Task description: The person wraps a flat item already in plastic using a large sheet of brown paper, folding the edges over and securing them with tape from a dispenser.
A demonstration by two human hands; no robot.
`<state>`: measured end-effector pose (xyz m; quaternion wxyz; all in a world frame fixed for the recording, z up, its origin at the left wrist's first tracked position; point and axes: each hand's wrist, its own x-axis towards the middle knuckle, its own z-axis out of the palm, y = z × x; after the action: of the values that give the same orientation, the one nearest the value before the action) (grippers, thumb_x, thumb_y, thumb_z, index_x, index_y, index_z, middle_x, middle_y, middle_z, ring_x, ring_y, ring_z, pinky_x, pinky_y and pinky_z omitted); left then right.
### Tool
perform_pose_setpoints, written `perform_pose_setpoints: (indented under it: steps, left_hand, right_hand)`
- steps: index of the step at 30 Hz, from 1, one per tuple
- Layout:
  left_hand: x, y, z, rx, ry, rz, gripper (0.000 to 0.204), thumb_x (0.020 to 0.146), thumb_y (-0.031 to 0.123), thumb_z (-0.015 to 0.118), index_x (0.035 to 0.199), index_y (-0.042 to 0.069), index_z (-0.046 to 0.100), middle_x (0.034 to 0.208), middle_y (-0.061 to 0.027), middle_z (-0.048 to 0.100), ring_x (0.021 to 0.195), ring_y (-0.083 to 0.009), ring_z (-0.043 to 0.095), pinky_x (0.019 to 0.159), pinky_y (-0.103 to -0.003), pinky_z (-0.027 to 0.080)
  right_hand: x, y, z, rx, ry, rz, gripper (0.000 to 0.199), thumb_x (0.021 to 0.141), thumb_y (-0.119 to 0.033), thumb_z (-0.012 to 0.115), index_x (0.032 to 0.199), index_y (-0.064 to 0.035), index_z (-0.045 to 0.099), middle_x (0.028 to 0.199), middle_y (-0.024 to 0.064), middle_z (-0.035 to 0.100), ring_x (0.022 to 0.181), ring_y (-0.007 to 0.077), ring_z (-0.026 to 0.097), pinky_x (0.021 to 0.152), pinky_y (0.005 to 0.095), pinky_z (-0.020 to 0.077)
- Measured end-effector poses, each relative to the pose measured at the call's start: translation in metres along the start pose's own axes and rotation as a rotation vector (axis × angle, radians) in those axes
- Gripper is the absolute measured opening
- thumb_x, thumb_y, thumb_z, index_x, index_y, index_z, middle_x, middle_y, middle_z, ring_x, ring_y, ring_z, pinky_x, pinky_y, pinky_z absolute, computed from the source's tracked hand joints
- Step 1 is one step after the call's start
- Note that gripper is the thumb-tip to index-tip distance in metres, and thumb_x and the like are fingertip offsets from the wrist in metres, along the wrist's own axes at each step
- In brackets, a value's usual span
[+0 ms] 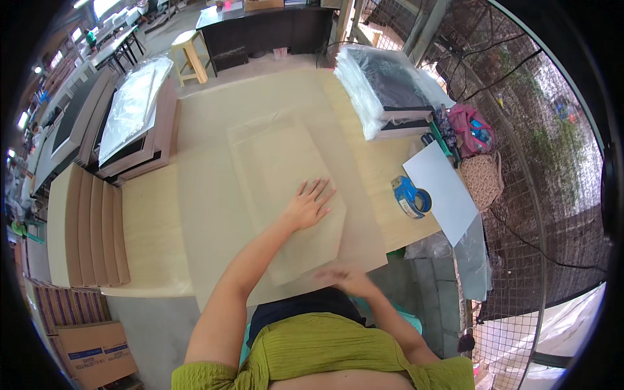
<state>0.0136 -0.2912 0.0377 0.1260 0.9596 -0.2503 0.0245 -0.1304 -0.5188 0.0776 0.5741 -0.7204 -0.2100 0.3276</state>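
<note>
A large tan sheet (205,195), like kraft paper or thin plastic, covers the middle of the table and reaches over its near edge. On or beneath it is a flat, pale rectangular shape (279,149) with creased edges; whether it lies over or under the sheet I cannot make out. My left hand (310,206) rests flat on this shape, fingers spread, holding nothing. Close to the sheet's near edge is my right hand (346,279), smeared by motion. Its fingers are too blurred to read.
A blue tape dispenser (411,197) and a white sheet (442,192) lie to the right. Plastic-covered black boards (396,78) stand at the far right. Brown cardboard pieces (88,227) and plastic-topped stacked boards (133,110) line the left side. Behind is a wooden stool (190,55).
</note>
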Motion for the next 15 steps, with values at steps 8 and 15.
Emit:
perform_pose_setpoints:
  steps: [8,15]
  left_hand:
    - [0.013,0.012,-0.010,0.001,-0.003,0.019,0.060,0.103,0.041,0.041,0.158,0.023,0.028,0.165,-0.0122,0.022,0.150,-0.0325,0.024,0.121,-0.055,0.019]
    - [0.003,0.001,-0.004,0.021,0.057,-0.063,0.063,0.100,0.038,0.045,0.158,0.022,0.028,0.165,-0.0119,0.021,0.150,-0.0327,0.026,0.119,-0.056,0.019]
  right_hand:
    - [0.110,0.059,-0.112,0.803,0.245,0.319,0.027,0.099,-0.024,0.062,0.116,-0.0028,0.063,0.100,0.0117,0.072,0.089,0.0211,0.071,0.082,0.0370,0.0567]
    - [0.139,0.053,-0.076,0.868,0.282,0.291,0.024,0.097,-0.023,0.065,0.108,-0.0021,0.065,0.092,0.0074,0.072,0.076,0.0173,0.069,0.068,0.0328,0.0537]
